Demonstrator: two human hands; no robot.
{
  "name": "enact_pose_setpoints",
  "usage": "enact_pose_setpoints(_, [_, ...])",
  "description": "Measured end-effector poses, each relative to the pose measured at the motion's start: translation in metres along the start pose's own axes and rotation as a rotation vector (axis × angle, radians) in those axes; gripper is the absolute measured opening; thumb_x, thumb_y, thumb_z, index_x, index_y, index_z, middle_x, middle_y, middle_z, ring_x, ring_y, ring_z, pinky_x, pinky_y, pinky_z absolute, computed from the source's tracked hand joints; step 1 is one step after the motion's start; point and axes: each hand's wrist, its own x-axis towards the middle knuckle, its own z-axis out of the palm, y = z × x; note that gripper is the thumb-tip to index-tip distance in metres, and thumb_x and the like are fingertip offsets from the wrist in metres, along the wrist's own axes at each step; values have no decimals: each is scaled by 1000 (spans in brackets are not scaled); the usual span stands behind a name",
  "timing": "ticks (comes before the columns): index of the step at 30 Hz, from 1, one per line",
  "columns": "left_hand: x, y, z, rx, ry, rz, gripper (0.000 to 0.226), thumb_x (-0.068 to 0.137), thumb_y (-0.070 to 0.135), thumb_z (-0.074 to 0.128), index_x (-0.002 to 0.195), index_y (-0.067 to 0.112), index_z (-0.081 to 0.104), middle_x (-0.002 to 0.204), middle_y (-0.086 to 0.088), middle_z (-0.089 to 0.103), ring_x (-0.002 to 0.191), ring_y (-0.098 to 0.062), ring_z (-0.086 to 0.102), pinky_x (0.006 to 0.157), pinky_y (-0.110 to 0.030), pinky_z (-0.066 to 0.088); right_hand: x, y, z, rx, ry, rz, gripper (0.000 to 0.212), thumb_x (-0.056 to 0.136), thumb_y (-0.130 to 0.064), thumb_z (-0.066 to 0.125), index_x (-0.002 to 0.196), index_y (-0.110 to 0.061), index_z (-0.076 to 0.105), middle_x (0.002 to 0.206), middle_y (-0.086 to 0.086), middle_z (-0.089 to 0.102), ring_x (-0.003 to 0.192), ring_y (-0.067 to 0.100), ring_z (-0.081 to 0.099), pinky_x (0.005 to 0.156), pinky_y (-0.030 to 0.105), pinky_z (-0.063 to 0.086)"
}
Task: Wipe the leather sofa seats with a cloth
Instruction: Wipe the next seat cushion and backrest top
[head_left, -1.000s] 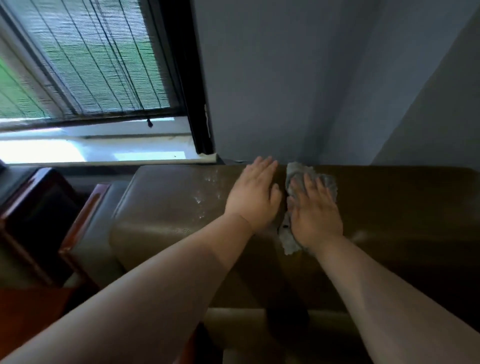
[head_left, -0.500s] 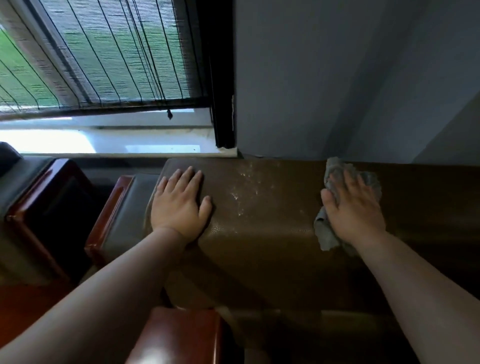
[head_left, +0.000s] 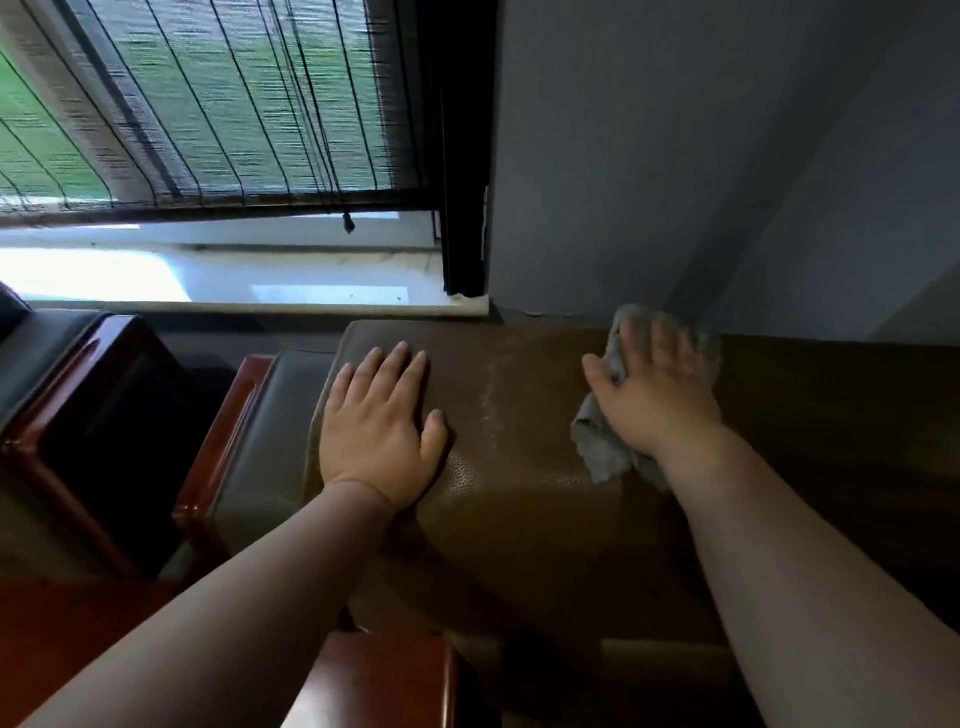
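Observation:
The brown leather sofa back (head_left: 519, 415) runs across the middle of the view, with pale dusty streaks on its top between my hands. My left hand (head_left: 382, 426) lies flat on its left end, fingers straight and together. My right hand (head_left: 654, 395) presses a crumpled grey cloth (head_left: 597, 447) flat against the top of the leather, near the wall. The cloth sticks out past my fingertips and below my palm. My right fingers look slightly blurred.
A grey wall (head_left: 727, 156) rises right behind the sofa. A window with a bamboo blind (head_left: 208, 104) and a white sill (head_left: 260, 291) is at the left. A second sofa with a glossy red-brown wooden arm (head_left: 228, 441) stands left; another wooden arm (head_left: 384, 680) is at the bottom.
My hands have drawn apart: the left has slid to the sofa back's left end, and the right has carried the cloth rightward along the top. The view has swung left.

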Motion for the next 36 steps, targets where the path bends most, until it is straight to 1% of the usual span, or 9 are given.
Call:
enact_pose_setpoints(7, [-1,-2,0,-17,-5,34,79,97,58,8,167,26,26,174,1,20,162,-20,11,132,-43,4,-43,-123,22,-29,-46,-622,62,107,-60,9,165,-41,1,173,-7,-12,159,21,-15,128,42,-10])
enact_pose_setpoints(9, [-1,-2,0,-21,-9,24,79,95,57,11,166,26,27,174,2,21,162,-20,12,132,-43,4,-20,-102,16,-66,-53,-587,60,108,-56,8,165,-38,1,173,-6,-11,159,20,-12,128,41,-8])
enact_pose_setpoints(13, [0,0,-2,-11,-10,4,79,95,58,10,167,28,23,175,4,17,162,-19,9,132,-43,2,33,-66,-3,-35,-51,-210,61,108,-56,5,166,-36,7,175,-1,3,160,28,1,129,46,-4])
enact_pose_setpoints(17, [-2,-2,-1,-23,-33,31,79,95,56,10,168,27,20,175,2,15,162,-20,7,132,-44,3,-15,-114,14,-19,-38,-506,58,109,-55,10,165,-40,1,174,-6,-6,160,25,-8,129,44,-7])
enact_pose_setpoints(20, [0,-3,0,-39,-43,34,79,95,54,11,168,27,20,175,2,15,162,-20,7,132,-44,2,-57,-103,21,-48,-35,-680,57,109,-53,11,163,-43,-2,172,-12,-12,159,16,-14,128,38,-9])
enact_pose_setpoints(24, [-1,-2,-3,-25,-37,18,80,93,54,9,168,28,21,175,3,16,162,-20,8,132,-45,4,-48,-35,11,-58,22,-388,59,108,-53,9,164,-40,1,173,-9,-8,160,18,-8,125,34,-7])
enact_pose_setpoints(28, [-1,-1,-4,-28,-47,29,81,93,55,5,168,28,18,176,3,13,162,-20,6,132,-45,3,-54,-39,16,-7,48,-93,63,105,-58,3,165,-39,-1,174,-3,-7,160,27,-6,130,48,-1])
enact_pose_setpoints(33, [-3,-4,-7,-46,-79,30,74,98,48,12,168,25,15,176,-1,8,163,-21,3,132,-46,3,-84,-132,41,-40,71,-299,62,105,-57,7,164,-39,-6,173,-1,-12,159,31,-14,128,49,-7])
enact_pose_setpoints(36, [-9,-6,-26,-203,-76,64,62,106,38,25,166,23,27,175,-2,17,162,-18,9,132,-41,1,-83,-120,38,-43,54,-395,61,106,-58,9,164,-41,-3,174,-4,-10,159,26,-12,129,47,-3])
